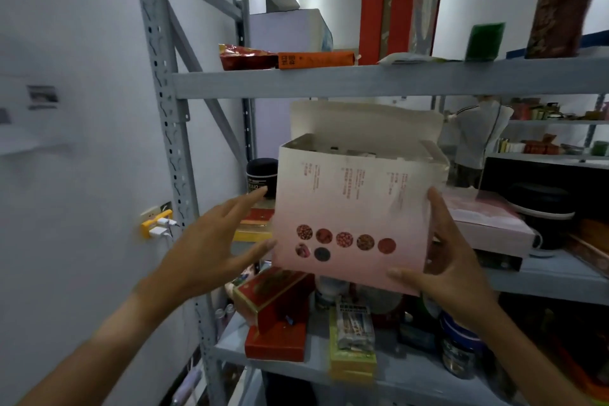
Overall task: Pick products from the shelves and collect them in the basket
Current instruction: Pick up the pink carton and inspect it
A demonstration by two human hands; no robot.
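A pale pink box (354, 217) sits at the centre of the view, off the shelving and held in the air in front of the middle shelf (543, 277). The right hand (451, 260), at about four o'clock from the box, holds its lower right corner, thumb along the near face and fingers under the bottom edge. The left hand (214, 241), at nine o'clock, is spread wide with straight fingers, fingertips at or just beside the left edge; whether they press it I cannot tell. The basket is not in view. The main risk looks to be the box's open top: its lid flap (362, 119) stands up at twelve o'clock, so a tilt on the way down could spill the contents or catch the flap on the upper shelf beam (362, 81). A one-corner hold on thin cardboard could also let the box twist or buckle. It is smooth matt card, rectangular, printed with small round pictures and fine lettering, its right top edge slightly torn and crumpled. At six o'clock below lie glossy red cartons (276, 316), and a dark round jar (262, 175) stands behind at ten o'clock, easily knocked.
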